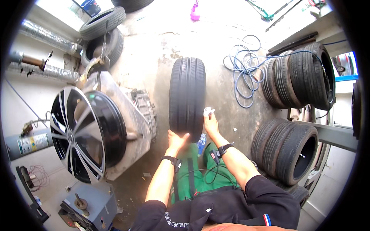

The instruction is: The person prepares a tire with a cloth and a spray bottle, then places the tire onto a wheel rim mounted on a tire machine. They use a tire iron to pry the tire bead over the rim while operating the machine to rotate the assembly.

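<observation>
The left hand [177, 140] rests spread against the upright car tire [187, 92], while the right hand [211, 124] pinches a small white object [209, 111] beside it.

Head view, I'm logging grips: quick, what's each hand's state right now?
Left hand: open, thumb spread, against the upright tire.
Right hand: closed on a small white item beside the tire; whether it touches the tire cannot be told.

White writing [178, 224] runs along the front of the black shirt [231, 208], and on the gray tank [12, 149] is a white label [32, 143] with yellow and blue bits and print too tiny to read.
</observation>
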`<state>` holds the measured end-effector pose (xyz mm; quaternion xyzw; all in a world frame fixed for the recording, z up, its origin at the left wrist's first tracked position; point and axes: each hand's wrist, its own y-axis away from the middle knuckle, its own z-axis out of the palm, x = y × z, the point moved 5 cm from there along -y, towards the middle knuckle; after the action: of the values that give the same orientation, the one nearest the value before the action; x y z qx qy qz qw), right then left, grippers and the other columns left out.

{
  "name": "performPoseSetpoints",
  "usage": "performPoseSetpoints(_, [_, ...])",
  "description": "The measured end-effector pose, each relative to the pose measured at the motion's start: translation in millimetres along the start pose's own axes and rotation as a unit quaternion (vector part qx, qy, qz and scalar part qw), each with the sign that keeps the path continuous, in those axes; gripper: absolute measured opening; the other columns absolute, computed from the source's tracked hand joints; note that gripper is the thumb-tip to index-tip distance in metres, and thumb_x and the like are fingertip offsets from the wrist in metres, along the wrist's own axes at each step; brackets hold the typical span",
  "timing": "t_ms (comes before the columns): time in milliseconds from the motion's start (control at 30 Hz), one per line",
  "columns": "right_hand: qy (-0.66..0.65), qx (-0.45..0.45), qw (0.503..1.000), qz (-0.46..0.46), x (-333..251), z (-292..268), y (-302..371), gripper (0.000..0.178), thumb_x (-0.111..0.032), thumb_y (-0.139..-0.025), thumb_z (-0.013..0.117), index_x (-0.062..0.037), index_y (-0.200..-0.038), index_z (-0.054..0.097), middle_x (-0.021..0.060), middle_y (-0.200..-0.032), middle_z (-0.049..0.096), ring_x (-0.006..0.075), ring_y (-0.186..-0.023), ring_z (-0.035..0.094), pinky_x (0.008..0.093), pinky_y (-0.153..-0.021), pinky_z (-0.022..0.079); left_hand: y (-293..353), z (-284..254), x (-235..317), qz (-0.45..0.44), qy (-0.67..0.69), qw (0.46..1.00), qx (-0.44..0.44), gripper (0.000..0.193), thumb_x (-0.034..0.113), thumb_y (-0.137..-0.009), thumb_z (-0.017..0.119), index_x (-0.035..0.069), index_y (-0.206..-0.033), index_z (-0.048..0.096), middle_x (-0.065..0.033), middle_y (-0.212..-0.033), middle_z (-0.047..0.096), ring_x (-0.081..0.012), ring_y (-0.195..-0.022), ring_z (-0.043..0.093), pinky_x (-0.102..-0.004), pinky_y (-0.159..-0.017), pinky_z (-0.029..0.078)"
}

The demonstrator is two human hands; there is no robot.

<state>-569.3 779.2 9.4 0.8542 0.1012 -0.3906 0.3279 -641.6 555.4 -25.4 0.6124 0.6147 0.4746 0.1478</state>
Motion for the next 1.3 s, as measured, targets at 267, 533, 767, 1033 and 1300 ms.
performPoseSetpoints(267, [0.042, -0.004, 0.996, -0.085, -141, 62, -280, 0.048, -0.038, -0.101, 0.047, -0.0105, -0.141, 0.049, 0.0241, -0.126, 0.063, 0.0417, -0.119, 0.059, 0.0461, -0.102, 0.044, -110, -47, 129, 0.048, 0.002, 0.992, 0.116, 0.139, 0.059, -0.072, 0.08, -0.01, -0.152, -0.01, -0.0395, -0.153, 0.02, -0.0487, -0.143, 0.028, -0.0495, -0.117, 0.029])
performPoseSetpoints(533, [-0.276, -0.085, 0.94, 0.18, -218, 10, -454, 0.023, -0.021, -0.099, 0.053, -0.0021, -0.104, 0.065, 0.0118, -0.093, 0.073, 0.0188, -0.072, 0.069, 0.0283, -0.06, 0.053, -253, -214, 332, 0.022, 0.066, 0.939, 0.336, 0.109, 0.056, -0.084, 0.071, -0.01, -0.151, 0.016, -0.0348, -0.154, 0.023, -0.0473, -0.145, 0.024, -0.0513, -0.118, 0.026])
performPoseSetpoints(767, [0.015, -0.117, 0.956, 0.269, -186, -94, -560, 0.022, -0.021, -0.094, 0.06, -0.0023, -0.084, 0.065, 0.0077, -0.07, 0.067, 0.015, -0.052, 0.061, 0.0296, -0.043, 0.043, -304, -219, 460, 0.073, -0.118, 0.913, 0.383, 0.1, 0.051, -0.091, 0.064, 0.0, -0.156, 0.008, -0.0344, -0.157, 0.012, -0.0528, -0.144, 0.021, -0.0605, -0.116, 0.025])
performPoseSetpoints(1033, [-0.136, 0.067, 0.945, 0.288, -249, -136, -718, 0.027, -0.027, -0.1, 0.05, -0.0075, -0.085, 0.061, 0.0026, -0.068, 0.062, 0.0124, -0.052, 0.053, 0.0269, -0.045, 0.04, -450, -335, 578, -0.018, -0.1, 0.886, 0.453, 0.065, 0.052, -0.1, 0.044, 0.021, -0.155, 0.027, -0.0288, -0.153, 0.029, -0.05, -0.129, 0.043, -0.0598, -0.101, 0.042])
performPoseSetpoints(1300, [-0.206, 0.035, 0.944, 0.256, -267, -67, -898, 0.032, -0.029, -0.101, 0.049, -0.004, -0.085, 0.059, 0.0092, -0.072, 0.067, 0.0144, -0.053, 0.058, 0.0273, -0.045, 0.042, -510, -423, 566, 0.035, -0.128, 0.88, 0.456, 0.05, 0.034, -0.102, 0.047, 0.009, -0.145, 0.044, -0.0293, -0.14, 0.046, -0.0466, -0.124, 0.05, -0.0536, -0.103, 0.042])
